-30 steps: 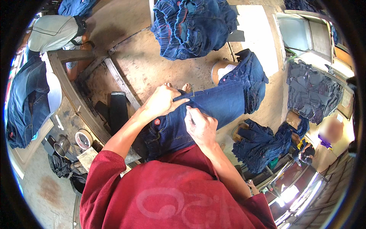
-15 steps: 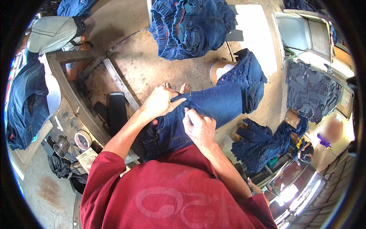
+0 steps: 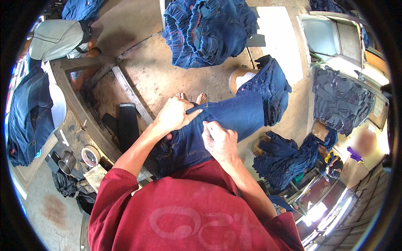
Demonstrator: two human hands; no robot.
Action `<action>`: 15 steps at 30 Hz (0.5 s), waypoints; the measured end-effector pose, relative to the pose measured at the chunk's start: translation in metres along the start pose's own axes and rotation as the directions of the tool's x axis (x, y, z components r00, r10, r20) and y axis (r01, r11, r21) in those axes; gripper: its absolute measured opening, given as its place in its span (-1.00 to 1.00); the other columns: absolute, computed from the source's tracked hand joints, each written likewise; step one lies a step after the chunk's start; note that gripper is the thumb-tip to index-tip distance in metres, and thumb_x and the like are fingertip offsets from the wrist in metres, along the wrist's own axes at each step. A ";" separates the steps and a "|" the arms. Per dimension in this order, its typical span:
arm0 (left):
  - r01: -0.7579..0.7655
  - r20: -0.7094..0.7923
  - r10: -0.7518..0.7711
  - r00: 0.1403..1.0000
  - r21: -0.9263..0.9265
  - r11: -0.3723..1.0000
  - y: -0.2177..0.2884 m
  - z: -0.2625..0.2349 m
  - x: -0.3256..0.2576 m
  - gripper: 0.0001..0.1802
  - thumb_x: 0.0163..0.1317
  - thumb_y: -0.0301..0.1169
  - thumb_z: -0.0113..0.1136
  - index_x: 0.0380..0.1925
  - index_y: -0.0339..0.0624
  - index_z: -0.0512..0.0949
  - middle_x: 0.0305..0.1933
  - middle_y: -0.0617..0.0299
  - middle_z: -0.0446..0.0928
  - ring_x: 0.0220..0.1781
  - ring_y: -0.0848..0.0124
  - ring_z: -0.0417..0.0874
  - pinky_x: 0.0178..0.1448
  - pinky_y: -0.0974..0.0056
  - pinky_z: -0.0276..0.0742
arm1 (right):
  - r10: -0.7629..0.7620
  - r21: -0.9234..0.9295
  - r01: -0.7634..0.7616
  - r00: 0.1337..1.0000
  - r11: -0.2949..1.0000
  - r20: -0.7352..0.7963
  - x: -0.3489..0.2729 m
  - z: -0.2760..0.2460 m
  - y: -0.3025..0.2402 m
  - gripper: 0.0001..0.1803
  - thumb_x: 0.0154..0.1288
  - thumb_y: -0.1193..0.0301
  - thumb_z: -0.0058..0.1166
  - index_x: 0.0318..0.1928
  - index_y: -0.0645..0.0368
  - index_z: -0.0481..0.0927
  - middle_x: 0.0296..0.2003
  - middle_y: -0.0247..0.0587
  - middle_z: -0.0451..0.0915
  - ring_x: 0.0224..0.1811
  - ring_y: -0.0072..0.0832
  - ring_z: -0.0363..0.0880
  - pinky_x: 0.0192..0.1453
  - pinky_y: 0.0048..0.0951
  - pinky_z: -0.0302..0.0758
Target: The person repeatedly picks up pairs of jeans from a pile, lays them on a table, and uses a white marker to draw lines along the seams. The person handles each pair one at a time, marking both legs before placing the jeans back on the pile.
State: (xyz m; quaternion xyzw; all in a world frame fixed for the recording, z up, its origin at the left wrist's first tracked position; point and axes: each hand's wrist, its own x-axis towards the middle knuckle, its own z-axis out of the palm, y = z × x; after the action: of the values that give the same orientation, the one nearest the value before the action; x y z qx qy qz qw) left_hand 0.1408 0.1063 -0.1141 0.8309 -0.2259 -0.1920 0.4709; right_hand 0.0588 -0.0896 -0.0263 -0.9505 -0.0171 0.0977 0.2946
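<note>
A pair of blue denim jeans (image 3: 240,115) lies across my lap, with one leg stretching to the right. My left hand (image 3: 172,113) is closed on the edge of the denim, pinching a fold between thumb and fingers. Just right of it and nearer to me, my right hand (image 3: 220,140) is curled over the cloth with its fingertips pinched together. Whatever the right fingers hold, if anything, is too small to make out. A round red patch (image 3: 169,137) shows on the jeans below my left wrist.
Heaped jeans (image 3: 209,33) stand ahead, with more denim (image 3: 270,90) on a drum (image 3: 238,79) at the right. A wooden frame (image 3: 94,129), tape roll (image 3: 90,155) and metal cup (image 3: 67,163) are left. Dark garments (image 3: 341,98) lie far right; other people work nearby.
My hands keep nearly the same place on the jeans. At the lower right, another person's hand beside my right forearm has gone from sight, and blue denim shows there.
</note>
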 end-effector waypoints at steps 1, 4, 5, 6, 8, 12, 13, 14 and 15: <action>0.015 0.000 -0.015 1.000 -0.026 1.000 0.001 -0.001 -0.001 -0.68 0.33 -0.28 0.53 -0.42 -0.35 0.72 -0.52 -0.13 0.63 -0.47 -0.08 0.72 -0.26 -0.03 0.66 | -0.008 -0.007 0.008 1.000 1.000 -0.003 0.000 0.000 0.000 -0.90 0.37 0.48 0.35 -0.13 0.09 0.73 -0.58 -0.12 0.67 -0.60 -0.18 0.72 -0.49 -0.18 0.61; 0.029 -0.001 -0.029 1.000 -0.011 1.000 0.004 -0.001 -0.001 -0.69 0.32 -0.29 0.53 -0.40 -0.35 0.73 -0.53 -0.13 0.63 -0.46 -0.07 0.72 -0.26 -0.02 0.66 | -0.015 -0.065 0.014 1.000 0.998 -0.017 0.000 0.003 -0.002 -0.89 0.35 0.50 0.35 -0.13 0.08 0.74 -0.59 -0.12 0.67 -0.61 -0.17 0.72 -0.49 -0.20 0.62; 0.013 -0.010 -0.013 1.000 0.007 1.000 0.004 0.000 -0.001 -0.70 0.31 -0.29 0.54 -0.39 -0.35 0.74 -0.53 -0.13 0.64 -0.46 -0.07 0.73 -0.26 -0.01 0.66 | -0.008 -0.106 0.009 1.000 0.994 0.005 0.000 0.004 -0.003 -0.88 0.35 0.50 0.35 -0.13 0.08 0.74 -0.59 -0.12 0.67 -0.61 -0.17 0.72 -0.49 -0.20 0.62; 0.019 -0.012 -0.018 1.000 0.013 1.000 0.004 0.000 -0.001 -0.70 0.31 -0.29 0.54 -0.38 -0.36 0.74 -0.52 -0.13 0.64 -0.46 -0.07 0.73 -0.26 -0.01 0.66 | -0.022 -0.126 0.025 0.999 0.992 0.025 0.000 0.004 -0.004 -0.88 0.34 0.51 0.35 -0.12 0.08 0.74 -0.59 -0.12 0.67 -0.62 -0.17 0.71 -0.49 -0.21 0.62; -0.005 -0.041 0.006 0.999 0.029 1.000 0.003 0.002 0.001 -0.70 0.31 -0.30 0.53 -0.35 -0.38 0.75 -0.51 -0.13 0.65 -0.46 -0.07 0.72 -0.26 0.00 0.66 | 0.021 -0.101 -0.018 0.999 0.995 0.033 0.000 0.004 -0.004 -0.90 0.35 0.50 0.35 -0.15 0.07 0.73 -0.61 -0.13 0.65 -0.63 -0.18 0.70 -0.51 -0.21 0.60; -0.009 -0.036 0.010 0.999 0.024 1.000 -0.001 0.005 0.000 -0.70 0.31 -0.30 0.53 -0.33 -0.39 0.75 -0.50 -0.13 0.66 -0.45 -0.06 0.73 -0.24 0.01 0.67 | 0.046 0.048 -0.043 0.997 0.998 -0.067 0.002 0.005 -0.003 -0.92 0.34 0.49 0.36 -0.22 0.07 0.70 -0.67 -0.13 0.60 -0.66 -0.16 0.68 -0.53 -0.19 0.58; -0.023 -0.037 0.024 0.999 0.040 0.999 -0.001 0.005 0.000 -0.70 0.31 -0.30 0.53 -0.33 -0.38 0.76 -0.50 -0.13 0.66 -0.45 -0.06 0.73 -0.24 0.01 0.68 | 0.023 -0.016 -0.025 0.998 1.000 -0.066 0.001 0.004 -0.003 -0.92 0.34 0.49 0.36 -0.23 0.07 0.69 -0.65 -0.13 0.62 -0.65 -0.17 0.69 -0.53 -0.19 0.58; -0.051 -0.056 0.055 0.997 0.063 0.997 -0.001 0.005 0.000 -0.71 0.31 -0.30 0.53 -0.34 -0.37 0.76 -0.50 -0.13 0.66 -0.44 -0.06 0.74 -0.24 0.01 0.68 | 0.027 -0.080 -0.030 0.999 0.996 -0.032 0.002 0.004 -0.003 -0.91 0.34 0.48 0.36 -0.25 0.07 0.68 -0.64 -0.13 0.63 -0.64 -0.17 0.69 -0.52 -0.20 0.58; -0.019 -0.032 0.020 0.999 0.048 0.999 -0.001 0.005 -0.001 -0.72 0.31 -0.30 0.53 -0.36 -0.36 0.76 -0.50 -0.13 0.66 -0.44 -0.06 0.74 -0.24 0.01 0.68 | 0.028 -0.132 -0.025 0.999 0.991 0.023 0.001 0.004 -0.004 -0.90 0.34 0.48 0.37 -0.26 0.07 0.67 -0.62 -0.13 0.64 -0.64 -0.17 0.70 -0.52 -0.21 0.59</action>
State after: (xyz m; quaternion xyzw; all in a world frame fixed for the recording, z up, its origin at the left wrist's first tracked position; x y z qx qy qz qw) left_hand 0.1372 0.1033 -0.1172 0.8427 -0.2307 -0.1683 0.4565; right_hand 0.0590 -0.0842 -0.0271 -0.9666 -0.0145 0.1122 0.2299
